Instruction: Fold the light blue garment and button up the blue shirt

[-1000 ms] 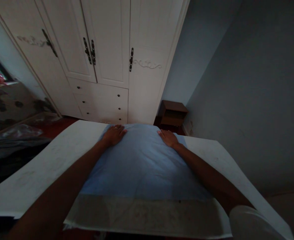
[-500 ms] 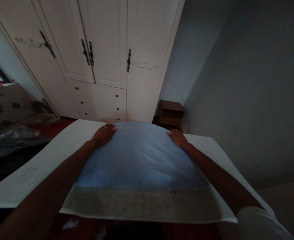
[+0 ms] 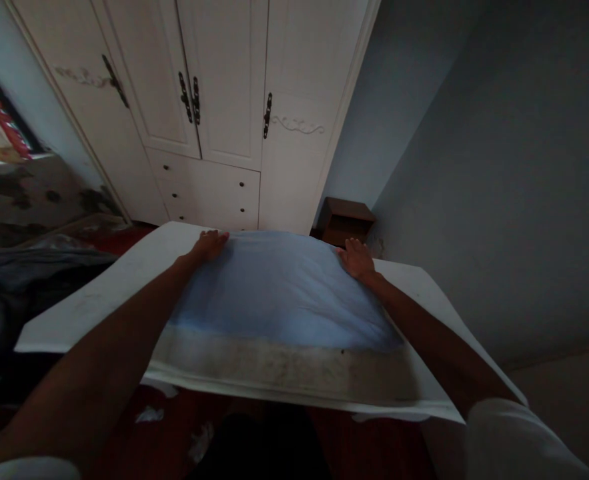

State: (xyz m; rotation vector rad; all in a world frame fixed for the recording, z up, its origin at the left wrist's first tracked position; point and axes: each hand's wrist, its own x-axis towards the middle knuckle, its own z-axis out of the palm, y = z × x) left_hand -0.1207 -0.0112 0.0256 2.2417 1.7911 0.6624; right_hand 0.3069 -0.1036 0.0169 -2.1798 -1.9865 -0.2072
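A light blue cloth (image 3: 274, 293) lies spread over the white table (image 3: 124, 287), with some wrinkles toward its right side. My left hand (image 3: 211, 245) rests flat on the cloth's far left corner, fingers stretched out. At the far right corner, my right hand (image 3: 357, 258) is laid on the cloth's edge with its fingers apart. Both arms reach forward on either side of the cloth. A stained, bare strip of tabletop shows between the cloth and the near edge.
Beyond the table stands a white wardrobe (image 3: 214, 100) with drawers. A small brown cabinet (image 3: 348, 217) is in the corner by the grey wall. Dark fabric (image 3: 4, 287) is heaped at the left. Pale scraps (image 3: 149, 415) lie on the red floor.
The camera view has shifted, showing more floor at the near side. Both hands remain at the cloth's far corners; the right hand's fingers point more upward and look more spread.
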